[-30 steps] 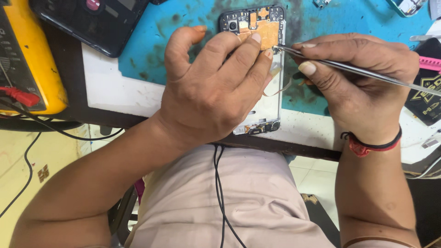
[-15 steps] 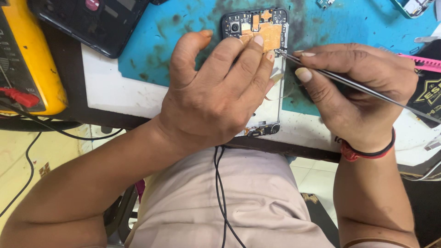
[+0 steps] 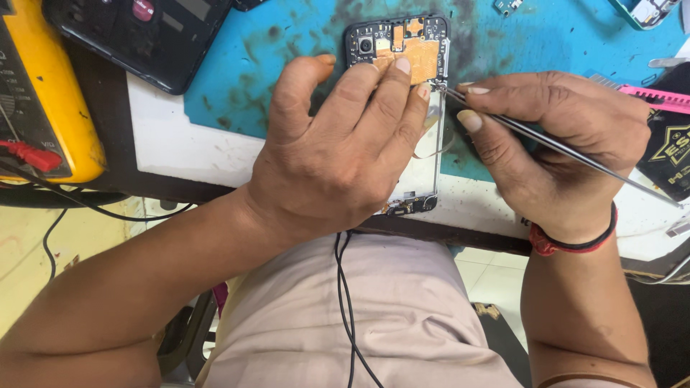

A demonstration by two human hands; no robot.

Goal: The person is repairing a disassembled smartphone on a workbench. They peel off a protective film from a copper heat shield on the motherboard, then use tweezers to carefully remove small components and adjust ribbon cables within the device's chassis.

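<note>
An opened phone [image 3: 402, 43] with its back removed lies on a stained blue mat [image 3: 237, 79], its board covered in orange film. My left hand [image 3: 338, 151] lies flat over the phone's middle and presses it down, fingertips on the orange film. My right hand [image 3: 553, 151] grips thin metal tweezers [image 3: 546, 140], whose tips touch the phone's right edge just beside my left fingertips. A thin flex strip [image 3: 435, 147] curls out from the phone's right side. Most of the phone's body is hidden under my left hand.
A yellow multimeter [image 3: 36, 93] with a red plug stands at the far left. A dark phone [image 3: 144, 36] lies at the top left. A pink tool [image 3: 654, 97] and a black packet [image 3: 672, 154] sit at the right. Black cables [image 3: 345, 302] hang over my lap.
The view has shifted slightly. My right hand has tilted the tweezers and kept their tips at the phone's right edge. My left hand stays pressed on the phone.
</note>
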